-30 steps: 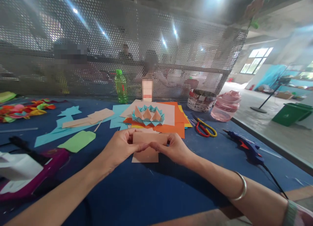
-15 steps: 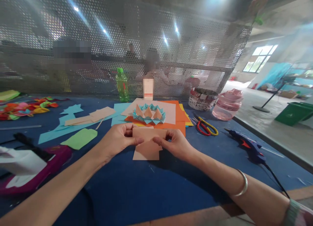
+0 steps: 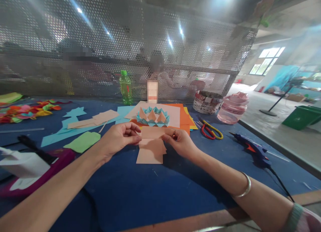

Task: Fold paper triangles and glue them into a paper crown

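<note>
A small peach sheet of paper (image 3: 152,132) with a crease is raised in front of me. My right hand (image 3: 177,141) pinches its right edge between thumb and fingers. At the left edge, the closed fingertips of my left hand (image 3: 126,135) are on the paper's corner. Beneath it, a stack of peach paper pieces (image 3: 149,154) lies on the blue table (image 3: 140,195), partly covered by the raised sheet. Just beyond my hands sits a ring of folded blue paper points (image 3: 164,122), with several peach folded points (image 3: 151,115) set in its near side.
Coloured sheets (image 3: 184,129) lie under the ring. Scissors (image 3: 212,131), a glue gun (image 3: 253,148), a pink bottle (image 3: 232,108) and a round basket (image 3: 207,101) stand right. Left are green paper (image 3: 84,141), blue scraps (image 3: 56,135) and a power strip (image 3: 57,160). A green bottle (image 3: 125,88) stands behind.
My left hand has shifted from the paper's face out to its left edge, the thumb drawn back. The right thumb has slid rightward, and the sheet sits slightly higher, baring more of the stack.
</note>
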Demonstrator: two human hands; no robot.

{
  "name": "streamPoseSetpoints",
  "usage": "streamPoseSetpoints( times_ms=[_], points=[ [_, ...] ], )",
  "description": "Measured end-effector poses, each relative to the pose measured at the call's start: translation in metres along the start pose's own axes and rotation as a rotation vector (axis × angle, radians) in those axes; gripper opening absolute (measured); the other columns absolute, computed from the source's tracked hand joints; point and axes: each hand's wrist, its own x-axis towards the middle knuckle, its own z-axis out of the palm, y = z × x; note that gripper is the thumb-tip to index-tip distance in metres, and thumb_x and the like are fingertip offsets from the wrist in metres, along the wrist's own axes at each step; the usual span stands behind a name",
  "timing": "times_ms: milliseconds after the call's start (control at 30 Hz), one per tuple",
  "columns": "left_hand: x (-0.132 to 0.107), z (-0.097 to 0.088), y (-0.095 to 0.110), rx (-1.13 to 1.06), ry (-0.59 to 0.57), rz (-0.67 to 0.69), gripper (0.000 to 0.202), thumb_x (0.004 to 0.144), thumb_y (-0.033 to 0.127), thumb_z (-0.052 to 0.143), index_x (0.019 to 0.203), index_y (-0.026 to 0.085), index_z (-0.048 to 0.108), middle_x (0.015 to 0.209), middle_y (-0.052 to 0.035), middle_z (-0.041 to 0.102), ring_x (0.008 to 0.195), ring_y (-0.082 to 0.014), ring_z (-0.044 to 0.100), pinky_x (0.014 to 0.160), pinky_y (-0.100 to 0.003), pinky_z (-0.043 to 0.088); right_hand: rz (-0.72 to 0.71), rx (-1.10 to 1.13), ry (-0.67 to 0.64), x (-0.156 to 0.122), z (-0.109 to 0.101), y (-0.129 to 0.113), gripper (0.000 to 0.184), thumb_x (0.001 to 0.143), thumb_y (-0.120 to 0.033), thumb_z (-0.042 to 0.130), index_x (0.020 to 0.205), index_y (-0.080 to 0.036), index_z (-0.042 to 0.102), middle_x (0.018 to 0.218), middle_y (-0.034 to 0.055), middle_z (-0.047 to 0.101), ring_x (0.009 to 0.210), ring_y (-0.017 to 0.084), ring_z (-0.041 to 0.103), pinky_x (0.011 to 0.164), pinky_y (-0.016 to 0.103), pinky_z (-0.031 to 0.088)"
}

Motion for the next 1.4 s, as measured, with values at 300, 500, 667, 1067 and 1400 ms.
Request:
streamPoseSetpoints(
  times_ms=[300, 500, 667, 1067, 1400],
  points=[
    [-0.004, 0.004, 0.002, -0.164, -0.139, -0.019, 0.034, 0.076, 0.048, 0.073, 0.091, 0.018, 0.069, 0.093, -0.0035, 0.069, 0.086, -0.0144, 0.064, 0.076, -0.022, 0.053, -0.134, -0.160, -0.051, -0.001, -0.001, -0.002, 0.024, 0.090, -0.035, 0.057, 0.082, -0.016, 0.068, 0.072, 0.0003, 0.059, 0.064, 0.011, 0.048, 0.059, 0.023, 0.036],
    [-0.010, 0.006, 0.001, -0.228, -0.316, -0.179, 0.037, 0.077, 0.047, 0.073, 0.102, 0.020, 0.071, 0.104, -0.0071, 0.073, 0.086, -0.0174, 0.068, 0.073, -0.026, 0.056, -0.227, -0.181, -0.047, -0.004, 0.003, -0.005, 0.015, 0.088, -0.030, 0.063, 0.086, -0.016, 0.070, 0.074, 0.0019, 0.061, 0.067, 0.012, 0.052, 0.062, 0.023, 0.039],
    [-0.013, 0.008, 0.001, -0.241, -0.359, -0.166, 0.034, 0.085, 0.041, 0.065, 0.112, 0.021, 0.069, 0.100, -0.0022, 0.073, 0.083, -0.0174, 0.069, 0.073, -0.026, 0.056, -0.266, -0.195, -0.044, -0.004, 0.002, -0.004, 0.018, 0.091, -0.031, 0.061, 0.088, -0.017, 0.070, 0.076, 0.0026, 0.062, 0.070, 0.012, 0.053, 0.065, 0.023, 0.041],
    [-0.016, 0.014, 0.000, -0.202, -0.481, -0.186, 0.043, 0.079, 0.032, 0.072, 0.120, 0.023, 0.062, 0.106, -0.0084, 0.072, 0.087, -0.0192, 0.070, 0.076, -0.029, 0.056, -0.287, -0.215, -0.032, -0.007, 0.003, -0.005, 0.023, 0.092, -0.035, 0.058, 0.084, -0.015, 0.067, 0.074, 0.0023, 0.059, 0.068, 0.013, 0.051, 0.064, 0.025, 0.040],
    [-0.019, 0.020, -0.001, -0.100, -0.438, -0.119, 0.031, 0.063, 0.026, 0.078, 0.092, 0.018, 0.071, 0.082, -0.0035, 0.073, 0.075, -0.0189, 0.066, 0.063, -0.025, 0.049, -0.572, -0.233, 0.089, -0.022, 0.005, -0.029, 0.060, 0.085, -0.031, 0.068, 0.138, -0.024, 0.042, 0.132, 0.0138, 0.048, 0.121, 0.025, 0.048, 0.096, 0.039, 0.046]
  ],
)
